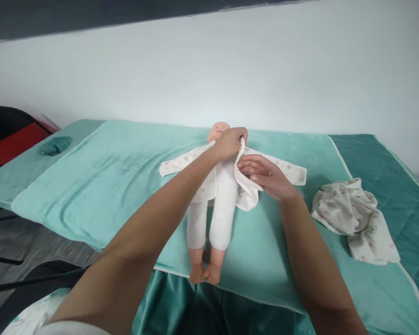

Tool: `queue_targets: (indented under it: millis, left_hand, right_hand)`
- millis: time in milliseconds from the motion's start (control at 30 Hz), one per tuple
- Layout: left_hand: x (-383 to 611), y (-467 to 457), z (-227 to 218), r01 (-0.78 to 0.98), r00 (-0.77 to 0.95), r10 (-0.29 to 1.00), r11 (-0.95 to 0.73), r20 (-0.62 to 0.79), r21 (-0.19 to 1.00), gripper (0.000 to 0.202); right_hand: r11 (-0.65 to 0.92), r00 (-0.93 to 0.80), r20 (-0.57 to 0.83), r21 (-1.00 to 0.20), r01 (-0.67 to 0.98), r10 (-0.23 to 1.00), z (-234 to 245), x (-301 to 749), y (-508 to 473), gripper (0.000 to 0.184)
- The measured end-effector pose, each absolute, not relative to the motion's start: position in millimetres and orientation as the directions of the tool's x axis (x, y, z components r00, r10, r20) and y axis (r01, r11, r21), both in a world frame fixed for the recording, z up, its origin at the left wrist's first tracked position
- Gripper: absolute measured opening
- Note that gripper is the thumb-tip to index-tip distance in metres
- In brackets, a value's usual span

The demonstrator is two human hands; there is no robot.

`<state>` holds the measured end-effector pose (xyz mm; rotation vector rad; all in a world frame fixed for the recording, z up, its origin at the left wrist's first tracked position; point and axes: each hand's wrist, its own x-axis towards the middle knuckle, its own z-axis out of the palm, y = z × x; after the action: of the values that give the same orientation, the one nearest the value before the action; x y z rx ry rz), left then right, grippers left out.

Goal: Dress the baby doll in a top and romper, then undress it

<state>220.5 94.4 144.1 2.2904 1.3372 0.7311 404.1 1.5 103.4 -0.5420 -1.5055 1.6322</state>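
A baby doll (216, 204) lies on its back on a mint green towel (115, 177), head towards the wall and bare feet at the near edge. It wears a white patterned jacket (286, 168) spread open under it. My left hand (230, 142) is closed on the jacket's collar edge by the doll's neck. My right hand (265, 176) pinches the jacket's right front panel beside the doll's chest.
A crumpled white patterned garment (356, 216) lies on the towel to the right. The towel covers a darker green quilted bed (387, 158) against a white wall. A small green cloth (54, 145) sits far left, with a red and black object (10, 139) behind it.
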Motion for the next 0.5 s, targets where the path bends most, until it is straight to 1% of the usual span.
queue_targets:
  millis: [100, 167, 267, 333, 367, 433, 500]
  left_hand:
    - [197.6, 93.1, 144.0, 0.683, 0.295, 0.881, -0.465, 0.369, 0.564, 0.021]
    - [186.5, 90.1, 138.5, 0.717, 0.201, 0.895, -0.411, 0.399, 0.563, 0.02]
    - [177.4, 85.8, 127.3, 0.775, 0.059, 0.927, -0.277, 0.372, 0.569, 0.015]
    - [174.9, 84.4, 120.5, 0.777, 0.006, 0.932, -0.233, 0.363, 0.585, 0.013]
    - [174.3, 84.2, 117.8, 0.771, -0.009, 0.931, -0.226, 0.364, 0.596, 0.012]
    - [173.5, 84.9, 113.5, 0.76, -0.023, 0.927, -0.228, 0.375, 0.609, 0.012]
    - [173.0, 86.6, 110.9, 0.754, 0.022, 0.922, -0.268, 0.385, 0.599, 0.013]
  right_hand:
    - [0.083, -0.679, 0.256, -0.957, -0.276, 0.689, 102.8, 398.3, -2.0, 0.043]
    - [0.104, -0.703, 0.271, -0.957, -0.272, 0.658, 100.5, 395.7, -2.2, 0.039]
    - [0.205, -0.643, 0.295, -0.955, -0.213, 0.707, 95.4, 395.6, 0.6, 0.034]
    - [0.245, -0.622, 0.273, -0.96, -0.132, 0.734, 93.7, 397.4, 2.2, 0.034]
    - [0.243, -0.643, 0.245, -0.965, -0.094, 0.725, 94.1, 398.3, 2.3, 0.035]
    - [0.2, -0.734, 0.184, -0.978, -0.066, 0.654, 97.2, 399.2, 0.6, 0.04]
    - [0.126, -0.838, 0.155, -0.987, -0.103, 0.523, 102.0, 398.9, -2.7, 0.046]
